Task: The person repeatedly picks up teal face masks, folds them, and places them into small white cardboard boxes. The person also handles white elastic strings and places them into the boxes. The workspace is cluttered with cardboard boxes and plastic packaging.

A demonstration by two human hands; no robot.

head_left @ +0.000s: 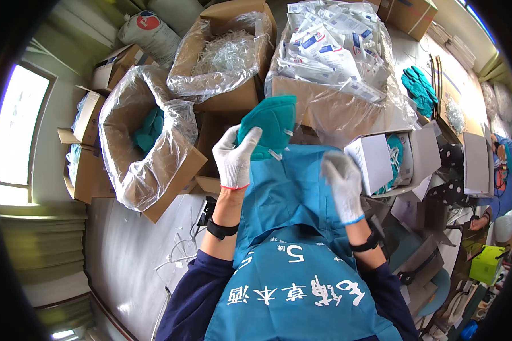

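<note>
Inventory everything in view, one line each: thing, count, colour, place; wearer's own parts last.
held mask: one, green, centre
plastic-lined cartons: three, brown, left and top
loose pieces: uncounted, green, in left carton
strips: uncounted, whitish, in middle carton
packets: many, white and blue, in largest carton
open box: one, white, right of centre
strapped masks: uncounted, green, in that box
heap: one, green, upper right
sack: one, white, upper left
curtains: uncounted, green, left
small box: one, lime, lower right
other person: one, blue clothing, right edge
other cartons: several, brown, around edges
apron: one, teal, lower centre
wristbands: two, black, on wrists
left hand: one, white-gloved, holding mask
right hand: one, white-gloved, near open box
</note>
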